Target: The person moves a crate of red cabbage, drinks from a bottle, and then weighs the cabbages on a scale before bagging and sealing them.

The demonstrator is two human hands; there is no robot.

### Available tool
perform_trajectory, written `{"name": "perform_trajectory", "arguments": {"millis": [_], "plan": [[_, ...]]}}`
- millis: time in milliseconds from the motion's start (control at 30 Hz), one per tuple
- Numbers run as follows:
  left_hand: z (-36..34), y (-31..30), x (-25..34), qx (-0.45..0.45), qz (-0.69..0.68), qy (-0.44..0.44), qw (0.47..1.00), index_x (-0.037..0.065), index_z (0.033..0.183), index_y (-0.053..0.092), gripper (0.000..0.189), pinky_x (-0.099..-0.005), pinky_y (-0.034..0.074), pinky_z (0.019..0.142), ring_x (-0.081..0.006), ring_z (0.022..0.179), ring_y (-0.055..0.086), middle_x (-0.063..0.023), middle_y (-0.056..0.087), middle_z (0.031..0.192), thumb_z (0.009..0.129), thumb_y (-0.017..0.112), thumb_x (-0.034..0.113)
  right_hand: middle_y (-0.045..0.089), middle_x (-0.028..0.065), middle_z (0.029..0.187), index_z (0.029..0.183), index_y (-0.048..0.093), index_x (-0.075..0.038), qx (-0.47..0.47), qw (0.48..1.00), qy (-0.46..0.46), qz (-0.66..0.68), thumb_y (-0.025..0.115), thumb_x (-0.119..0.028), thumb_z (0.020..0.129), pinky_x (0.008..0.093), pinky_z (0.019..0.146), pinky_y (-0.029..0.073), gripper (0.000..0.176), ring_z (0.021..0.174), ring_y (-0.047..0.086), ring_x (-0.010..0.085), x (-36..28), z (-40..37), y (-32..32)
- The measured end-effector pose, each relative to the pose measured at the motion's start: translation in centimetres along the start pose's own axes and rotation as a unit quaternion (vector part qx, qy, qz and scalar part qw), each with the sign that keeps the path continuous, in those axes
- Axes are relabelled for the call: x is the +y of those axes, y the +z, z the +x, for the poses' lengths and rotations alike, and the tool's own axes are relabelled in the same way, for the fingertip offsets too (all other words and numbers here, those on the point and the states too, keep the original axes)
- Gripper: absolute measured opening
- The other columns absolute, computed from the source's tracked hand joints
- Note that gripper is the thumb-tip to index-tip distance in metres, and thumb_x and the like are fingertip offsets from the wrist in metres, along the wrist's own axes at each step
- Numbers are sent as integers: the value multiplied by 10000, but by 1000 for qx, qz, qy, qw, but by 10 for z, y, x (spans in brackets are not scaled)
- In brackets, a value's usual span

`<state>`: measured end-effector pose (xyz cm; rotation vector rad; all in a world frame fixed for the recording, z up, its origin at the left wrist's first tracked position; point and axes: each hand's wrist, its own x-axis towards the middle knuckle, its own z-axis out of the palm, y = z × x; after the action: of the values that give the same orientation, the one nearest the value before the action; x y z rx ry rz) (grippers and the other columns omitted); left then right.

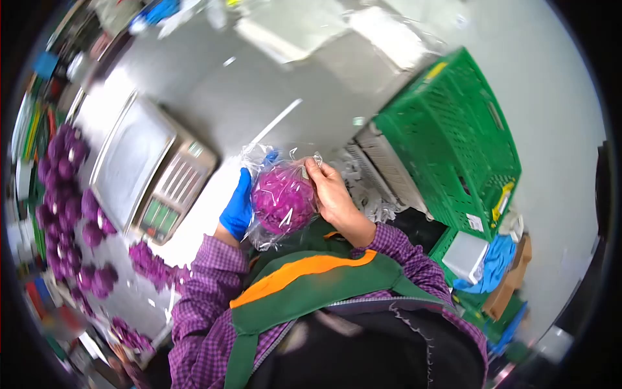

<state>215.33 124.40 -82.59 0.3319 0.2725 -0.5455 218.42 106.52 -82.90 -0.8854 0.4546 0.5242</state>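
Note:
A round purple vegetable (pixel 282 198), like a cauliflower or cabbage head, sits inside a clear plastic bag (pixel 262 238) in front of my chest. My left hand (pixel 239 205), in a blue glove, holds the bag from the left side. From the right, my bare right hand (pixel 332 193) grips the upper edge of the bag with thumb and fingers. A weighing scale (pixel 159 175) with a metal pan and keypad stands to the left of my hands.
Many purple vegetables (pixel 65 207) are piled at the far left, with purple trimmings (pixel 152 264) nearer me. A green crate (pixel 447 136) stands at the right, above a clear plastic tub (pixel 464 254) and a blue cloth (pixel 495 262). Another person's hand (pixel 118 356) shows at the lower left.

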Motion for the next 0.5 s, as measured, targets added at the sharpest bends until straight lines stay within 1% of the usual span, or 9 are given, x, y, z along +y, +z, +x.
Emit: {"name": "perform_trajectory", "arguments": {"millis": [100,133,167,233,267,300,367,433,500], "plan": [[69,68,-22,-40,49,-12,998,100,1460,220,760,-436,253,1117,-278,1355,297,-125,260,1490,903,383,591,629,56,1026,1124,572,-43,88,996,-28,13,568,-341,924,305,749,519,359,857,614,132,-94,-13,-37],[90,84,-30,-54,67,2,996,95,1462,206,817,-447,252,1115,-288,1358,287,-133,251,1492,879,373,642,613,45,1055,1167,554,-54,93,992,-79,40,572,-369,916,306,750,513,404,874,605,133,-129,-15,-55],[110,94,-32,-56,212,57,974,101,1466,201,774,-426,269,1102,-268,1347,303,-114,258,1492,903,397,594,596,35,1085,1211,536,-66,98,984,-130,66,576,-397,907,308,751,508,451,890,596,135,-162,-23,-71],[130,111,-43,-64,268,83,958,112,1474,191,694,-404,256,1096,-246,1388,216,-89,214,1515,937,459,460,570,25,1121,1255,524,-115,169,954,-247,35,568,-386,909,325,780,492,441,960,562,167,-230,-34,-106],[138,107,-50,-45,285,105,952,87,1463,222,682,-396,270,1086,-264,1357,278,-94,272,1490,933,484,427,562,62,1162,1243,513,-77,190,939,-288,12,480,-414,946,378,867,475,450,1062,539,201,-268,-20,-136],[137,106,-58,-55,271,72,958,101,1457,243,646,-366,328,1036,-212,1281,383,-73,326,1463,935,488,392,565,59,1156,1226,528,-70,186,920,-343,-42,457,-394,954,384,864,477,429,1046,546,205,-291,-34,-152],[117,84,-67,-11,299,33,954,84,1419,334,600,-344,376,989,-180,1223,444,-63,434,1384,912,549,323,573,88,1171,1206,541,-47,195,900,-361,-146,440,-261,952,371,875,486,347,1015,579,203,-340,-15,-226],[93,72,-81,40,386,38,921,62,1369,425,493,-259,414,917,-104,1094,492,-49,523,1282,927,534,253,610,148,1140,1198,555,4,164,866,-372,-289,468,-306,949,402,840,500,407,965,620,284,-360,-24,-304],[77,50,-88,57,360,36,930,65,1375,417,525,-284,416,927,-113,1116,481,-30,518,1292,915,563,272,615,152,1126,1174,565,8,196,848,-290,-398,481,-294,940,401,835,498,391,956,620,287,-371,22,-353]]}}
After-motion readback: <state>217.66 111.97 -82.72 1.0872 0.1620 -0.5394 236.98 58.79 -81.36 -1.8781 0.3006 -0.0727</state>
